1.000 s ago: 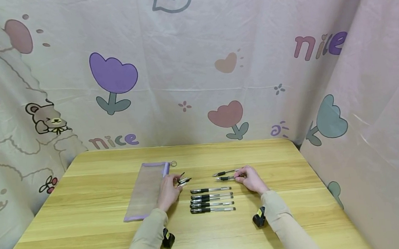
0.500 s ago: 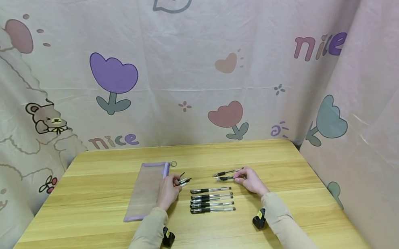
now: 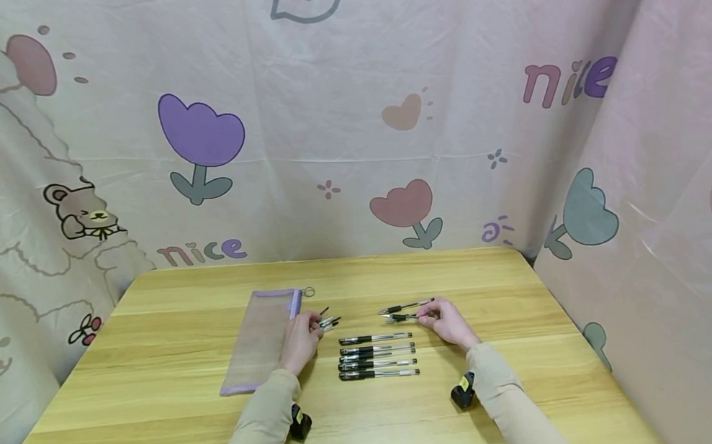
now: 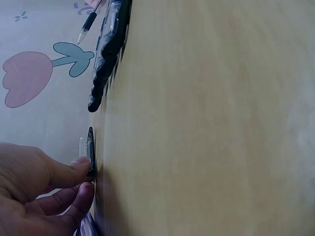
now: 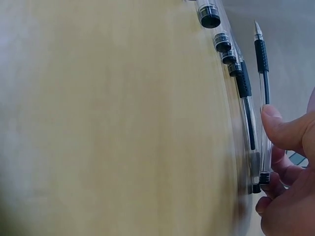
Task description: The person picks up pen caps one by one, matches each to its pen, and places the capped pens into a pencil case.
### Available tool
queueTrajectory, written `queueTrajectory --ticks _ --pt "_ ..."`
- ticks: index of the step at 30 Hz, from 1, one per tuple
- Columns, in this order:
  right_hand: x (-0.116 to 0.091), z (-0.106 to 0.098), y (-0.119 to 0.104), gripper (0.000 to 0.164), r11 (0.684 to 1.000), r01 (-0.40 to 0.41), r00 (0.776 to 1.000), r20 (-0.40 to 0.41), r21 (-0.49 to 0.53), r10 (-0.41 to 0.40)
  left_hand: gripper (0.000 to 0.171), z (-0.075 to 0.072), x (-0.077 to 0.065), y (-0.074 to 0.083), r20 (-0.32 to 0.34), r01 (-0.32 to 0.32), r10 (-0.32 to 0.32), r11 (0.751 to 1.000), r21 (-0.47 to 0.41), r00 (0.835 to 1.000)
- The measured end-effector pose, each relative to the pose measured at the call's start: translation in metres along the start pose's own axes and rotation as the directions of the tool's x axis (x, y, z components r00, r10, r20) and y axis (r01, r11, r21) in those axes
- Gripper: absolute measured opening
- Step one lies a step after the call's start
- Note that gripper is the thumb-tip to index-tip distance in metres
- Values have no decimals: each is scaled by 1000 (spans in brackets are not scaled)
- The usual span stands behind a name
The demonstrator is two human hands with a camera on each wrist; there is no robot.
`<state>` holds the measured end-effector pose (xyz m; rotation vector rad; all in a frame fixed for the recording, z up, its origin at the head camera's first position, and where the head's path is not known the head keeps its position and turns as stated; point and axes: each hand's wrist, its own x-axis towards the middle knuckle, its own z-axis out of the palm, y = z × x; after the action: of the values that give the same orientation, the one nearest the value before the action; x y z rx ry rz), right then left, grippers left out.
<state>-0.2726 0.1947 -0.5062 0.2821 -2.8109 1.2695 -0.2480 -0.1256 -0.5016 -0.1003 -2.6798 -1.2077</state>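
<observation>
Your pale wooden table point(image 3: 155, 417) carries everything, backed by a pink cartoon-print cloth point(image 3: 344, 107). On its left half lies a flat translucent mesh pencil pouch with lilac trim point(image 3: 263, 339), its zip ring at the far end. In the middle, a row of five capped black gel pens with clear barrels point(image 3: 376, 356) lies parallel, one behind another. Your left hand point(image 3: 300, 340) rests beside the pouch's right edge, its fingers curled and pinching a few small black pen caps point(image 3: 327, 321). Your right hand point(image 3: 447, 319) sits beyond the row's right end, thumb and fingers pinching the back ends of two uncapped black gel pens point(image 3: 404, 312), their tips pointing left, just above the table.
</observation>
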Motion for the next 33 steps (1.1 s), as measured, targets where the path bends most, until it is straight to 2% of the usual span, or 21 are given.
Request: queueTrajectory --ticks 7,13,18,23,33 --pt "-2 -1 -4 9 1000 1 1000 -4 5 -1 20 0 1 0 -16 2 -2 1000 22 1000" --pt "-4 -1 -11 10 999 33 999 -8 -10 -34 17 0 -3 5 -19 -40 40 999 13 999" --pt "-5 0 -19 9 998 61 998 -3 -21 -61 19 0 -6 10 20 -27 29 997 -69 999" --pt "-5 0 -28 10 998 65 998 14 11 -65 21 -1 -6 18 44 -2 10 983 -182 999" --pt "-8 4 -41 15 994 81 997 13 70 -82 20 3 -7 29 29 -48 59 954 -298 998"
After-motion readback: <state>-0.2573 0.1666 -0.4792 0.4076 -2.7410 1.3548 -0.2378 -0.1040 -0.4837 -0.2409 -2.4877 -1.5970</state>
